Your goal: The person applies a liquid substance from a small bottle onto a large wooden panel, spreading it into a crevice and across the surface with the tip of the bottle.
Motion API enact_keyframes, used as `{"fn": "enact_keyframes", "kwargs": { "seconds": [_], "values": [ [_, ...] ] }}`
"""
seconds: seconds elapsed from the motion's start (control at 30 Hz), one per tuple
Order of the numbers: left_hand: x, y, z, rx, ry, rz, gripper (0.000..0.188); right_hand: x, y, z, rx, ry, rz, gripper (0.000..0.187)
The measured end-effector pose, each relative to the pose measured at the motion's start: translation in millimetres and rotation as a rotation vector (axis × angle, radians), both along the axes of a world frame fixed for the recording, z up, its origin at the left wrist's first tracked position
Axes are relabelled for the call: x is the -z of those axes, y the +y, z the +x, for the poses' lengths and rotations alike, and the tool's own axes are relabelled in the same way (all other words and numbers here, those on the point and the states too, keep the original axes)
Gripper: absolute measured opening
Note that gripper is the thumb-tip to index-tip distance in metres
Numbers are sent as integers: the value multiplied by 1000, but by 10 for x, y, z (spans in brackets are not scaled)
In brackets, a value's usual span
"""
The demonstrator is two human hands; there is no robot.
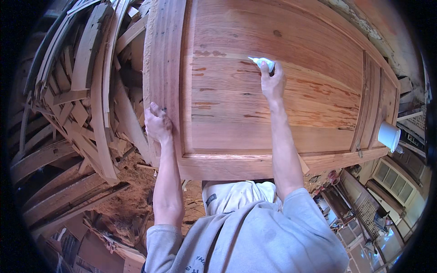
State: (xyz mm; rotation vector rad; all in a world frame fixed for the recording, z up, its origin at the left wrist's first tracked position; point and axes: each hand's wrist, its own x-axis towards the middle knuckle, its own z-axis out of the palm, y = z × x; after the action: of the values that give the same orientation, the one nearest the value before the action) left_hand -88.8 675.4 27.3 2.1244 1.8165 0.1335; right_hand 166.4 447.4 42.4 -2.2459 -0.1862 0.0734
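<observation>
A large panelled wooden door (236,136) lies flat before me, its reddish grain marked by several darker wet-looking streaks. In my right hand (274,85) is a small white squeeze bottle (263,63), tilted so its thin nozzle points left, just over the middle panel. Whether the nozzle touches the wood I cannot tell. My left hand (158,123) is closed over the door's left edge, the thumb lying on top of the frame.
Offcuts and planks (98,91) are heaped left of the door. Sawdust (132,193) covers the ground below them. A white tub (389,135) stands on the door's right end. Stacked boards and a louvred frame (396,182) sit at the far right.
</observation>
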Motion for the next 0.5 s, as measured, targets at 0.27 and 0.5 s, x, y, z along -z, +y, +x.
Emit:
{"fn": "enact_keyframes", "kwargs": {
  "seconds": [0.27,0.5],
  "values": [
    [57,11,-20,0,10,32,62,24,20,0,-10,-45,18,34],
    [75,20,-43,2,6,31,63,42,2,2,-9,-63,73,32]
  ]
}}
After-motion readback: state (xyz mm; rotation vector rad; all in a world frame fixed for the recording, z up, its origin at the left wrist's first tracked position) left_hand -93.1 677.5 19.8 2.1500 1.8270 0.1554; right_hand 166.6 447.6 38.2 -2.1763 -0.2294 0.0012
